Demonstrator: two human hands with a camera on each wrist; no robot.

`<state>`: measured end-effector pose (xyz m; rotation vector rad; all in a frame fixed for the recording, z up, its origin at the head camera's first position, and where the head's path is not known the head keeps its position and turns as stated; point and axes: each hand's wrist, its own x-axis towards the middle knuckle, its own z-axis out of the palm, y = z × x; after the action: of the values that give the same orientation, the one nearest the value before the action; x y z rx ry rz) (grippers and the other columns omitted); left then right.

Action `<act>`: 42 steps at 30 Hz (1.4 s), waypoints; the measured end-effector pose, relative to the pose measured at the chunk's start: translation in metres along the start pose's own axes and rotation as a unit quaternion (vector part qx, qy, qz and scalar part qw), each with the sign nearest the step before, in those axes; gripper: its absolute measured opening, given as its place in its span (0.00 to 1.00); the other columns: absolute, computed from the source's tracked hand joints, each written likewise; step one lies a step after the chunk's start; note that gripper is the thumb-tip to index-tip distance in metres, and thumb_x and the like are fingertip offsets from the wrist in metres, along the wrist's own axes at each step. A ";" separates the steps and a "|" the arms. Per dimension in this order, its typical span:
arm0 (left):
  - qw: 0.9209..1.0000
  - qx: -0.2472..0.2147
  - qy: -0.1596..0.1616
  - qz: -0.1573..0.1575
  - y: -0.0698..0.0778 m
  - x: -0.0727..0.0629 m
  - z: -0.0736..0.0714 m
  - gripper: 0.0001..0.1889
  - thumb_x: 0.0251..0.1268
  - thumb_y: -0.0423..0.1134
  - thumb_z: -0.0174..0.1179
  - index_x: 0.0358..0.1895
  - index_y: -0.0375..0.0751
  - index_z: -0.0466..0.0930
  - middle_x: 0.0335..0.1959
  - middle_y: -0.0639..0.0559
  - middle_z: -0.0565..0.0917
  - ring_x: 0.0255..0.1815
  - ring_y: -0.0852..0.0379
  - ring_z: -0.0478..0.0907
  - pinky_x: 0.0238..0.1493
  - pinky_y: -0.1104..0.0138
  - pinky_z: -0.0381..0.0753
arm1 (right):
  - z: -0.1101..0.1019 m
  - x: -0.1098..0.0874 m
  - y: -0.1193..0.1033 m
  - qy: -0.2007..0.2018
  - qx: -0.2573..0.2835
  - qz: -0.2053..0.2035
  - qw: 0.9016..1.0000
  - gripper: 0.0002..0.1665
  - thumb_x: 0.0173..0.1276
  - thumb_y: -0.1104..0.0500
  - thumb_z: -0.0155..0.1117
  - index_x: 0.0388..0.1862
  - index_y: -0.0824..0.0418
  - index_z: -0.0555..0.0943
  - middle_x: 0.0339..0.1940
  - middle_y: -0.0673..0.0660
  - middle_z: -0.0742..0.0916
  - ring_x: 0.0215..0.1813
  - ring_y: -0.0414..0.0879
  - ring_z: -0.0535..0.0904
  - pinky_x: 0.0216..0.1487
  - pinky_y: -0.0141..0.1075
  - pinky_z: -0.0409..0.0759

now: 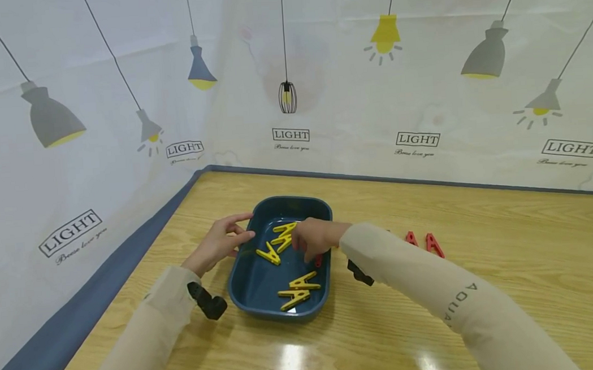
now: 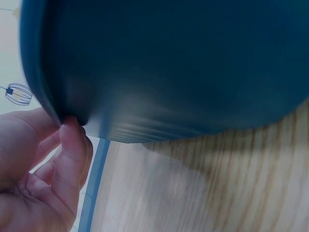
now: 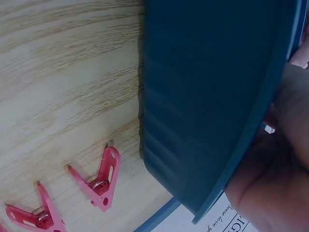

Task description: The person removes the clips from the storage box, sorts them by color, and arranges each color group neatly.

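A dark blue plastic basin (image 1: 279, 313) stands on the wooden table. My left hand (image 1: 218, 243) pinches its left rim between thumb and fingers, seen close up in the left wrist view. Inside lie several yellow clothespins (image 1: 268, 254), some near the far end and some near the front. My right hand (image 1: 316, 236) reaches over the right rim into the basin, its fingers pointing down. Just under it shows part of a red clothespin (image 1: 318, 260); I cannot tell whether the fingers hold it. The right fingertips are mostly hidden by the basin wall in the right wrist view.
To the right of the basin, red clothespins (image 1: 434, 245) lie on the wooden table (image 1: 483, 241). A white cloth (image 1: 342, 103) printed with lamps hangs behind and to the left. A blue border (image 1: 377, 178) runs along the table's far edge.
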<state>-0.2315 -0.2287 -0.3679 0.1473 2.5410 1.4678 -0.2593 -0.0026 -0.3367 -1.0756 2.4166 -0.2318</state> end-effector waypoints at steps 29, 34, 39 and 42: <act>1.000 -0.001 0.006 0.002 0.005 -0.002 0.001 0.27 0.61 0.41 0.56 0.63 0.44 0.62 0.36 0.38 0.75 0.25 0.55 0.70 0.25 0.63 0.77 | -0.001 0.003 0.011 0.066 0.063 -0.047 0.995 0.14 0.60 0.61 0.60 0.45 0.63 0.78 0.39 0.55 0.82 0.41 0.44 0.76 0.39 0.32 0.74; 1.000 -0.001 0.007 0.002 0.004 -0.003 0.001 0.27 0.61 0.40 0.56 0.63 0.44 0.63 0.35 0.38 0.75 0.24 0.55 0.69 0.25 0.64 0.77 | -0.001 0.005 0.009 0.059 0.035 -0.008 0.998 0.15 0.57 0.64 0.63 0.44 0.64 0.78 0.37 0.56 0.81 0.38 0.44 0.76 0.38 0.32 0.74; 1.000 -0.006 0.003 0.004 0.001 -0.002 0.001 0.26 0.61 0.40 0.56 0.63 0.44 0.62 0.36 0.36 0.75 0.24 0.55 0.70 0.25 0.64 0.77 | 0.002 0.006 0.003 0.052 0.003 0.036 0.998 0.17 0.53 0.65 0.66 0.44 0.63 0.78 0.37 0.57 0.81 0.36 0.45 0.75 0.36 0.34 0.74; 1.000 -0.011 0.004 0.003 0.000 -0.002 0.001 0.26 0.61 0.40 0.56 0.63 0.44 0.63 0.36 0.37 0.75 0.24 0.54 0.70 0.25 0.64 0.77 | 0.004 0.006 0.000 0.052 -0.007 0.043 0.998 0.18 0.52 0.66 0.67 0.44 0.64 0.78 0.38 0.57 0.81 0.37 0.46 0.75 0.36 0.34 0.74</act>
<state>-0.2295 -0.2283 -0.3677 0.1465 2.5327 1.5002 -0.2611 -0.0071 -0.3420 -0.9863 2.5546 -0.2477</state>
